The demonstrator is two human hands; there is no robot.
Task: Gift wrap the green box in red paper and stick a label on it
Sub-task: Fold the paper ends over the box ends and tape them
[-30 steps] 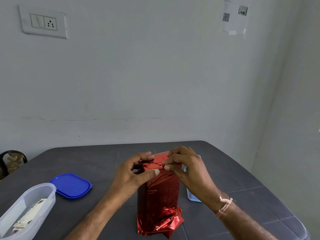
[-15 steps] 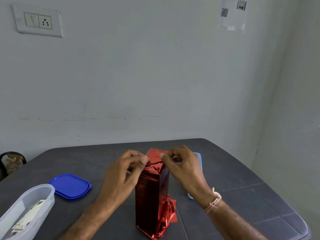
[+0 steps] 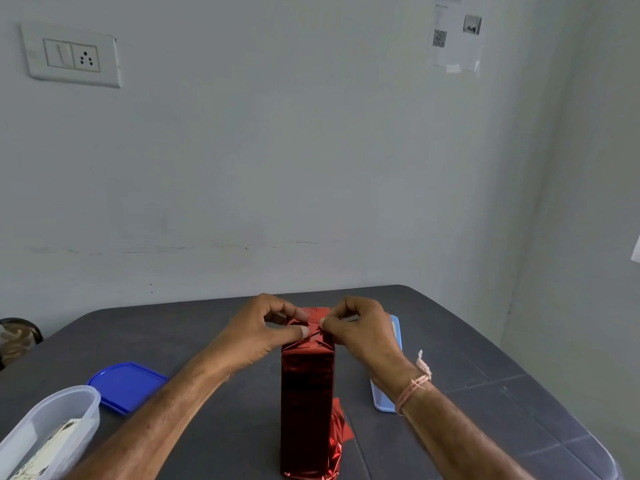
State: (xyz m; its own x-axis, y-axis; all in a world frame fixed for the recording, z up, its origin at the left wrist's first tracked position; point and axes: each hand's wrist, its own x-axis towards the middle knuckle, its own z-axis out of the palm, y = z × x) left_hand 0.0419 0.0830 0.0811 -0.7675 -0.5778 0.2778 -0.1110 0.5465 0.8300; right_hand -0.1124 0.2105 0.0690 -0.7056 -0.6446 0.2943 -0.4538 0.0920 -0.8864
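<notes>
Box [image 3: 306, 393] stands on end mid-table [image 3: 467, 341], fully sheathed in red paper [image 3: 314, 315]; no green shows. Upright probably so the unfinished top end faces both hands.

Left hand [image 3: 258, 336] comes in from nine o'clock, right hand [image 3: 360, 336] from three. Each pinches a top flap between thumb and curled fingers, thumbs nearly meeting over the centre. I judge this to be creasing the end folds down.

Paper at the base bunches loose toward five o'clock.

Blue lid [image 3: 128, 386] lies at nine o'clock of the box, clear tub [image 3: 52, 424] at eight, pale blue tray [image 3: 388, 396] just beside at three. No label seen on the box.
</notes>
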